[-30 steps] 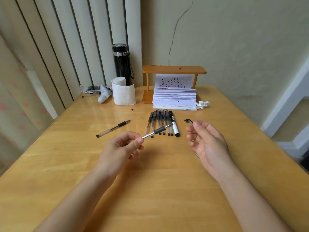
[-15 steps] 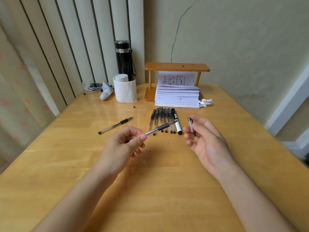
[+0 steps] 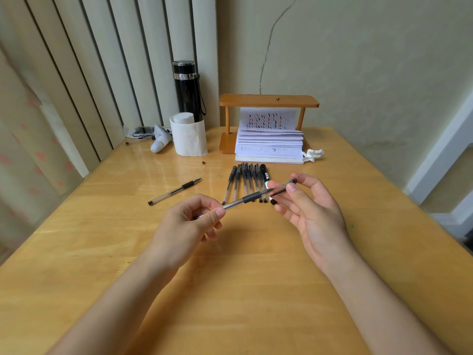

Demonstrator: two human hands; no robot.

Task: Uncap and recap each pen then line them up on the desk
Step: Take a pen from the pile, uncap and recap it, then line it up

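Your left hand (image 3: 188,221) pinches the clear plastic barrel of an uncapped pen (image 3: 245,199), thumb and fingers closed on it, its black rubbery grip and metal tip angled up toward your right. Your right hand (image 3: 311,213) holds the slim dark cap (image 3: 283,187) between thumb and forefinger, the other fingers loosely spread; the cap's open end sits just beside the pen's tip (whether they touch, you cannot tell). Behind them a row of capped pens (image 3: 245,181) lies side by side on the desk (image 3: 230,290), with a fatter black-and-white marker (image 3: 265,176) at its right edge. One more uncapped pen (image 3: 175,192) lies alone to the left, slanted. The desk is glossy, honey-coloured wood with visible grain. At the back stand a soft white paper roll (image 3: 188,138), a shiny black cylindrical flask (image 3: 187,90), a small wooden stand (image 3: 268,102) over a stack of papers (image 3: 270,147), and a crumpled tissue (image 3: 312,155). Vertical blinds (image 3: 102,73) hang at left; the pale wall (image 3: 358,60) shows a thin crack.
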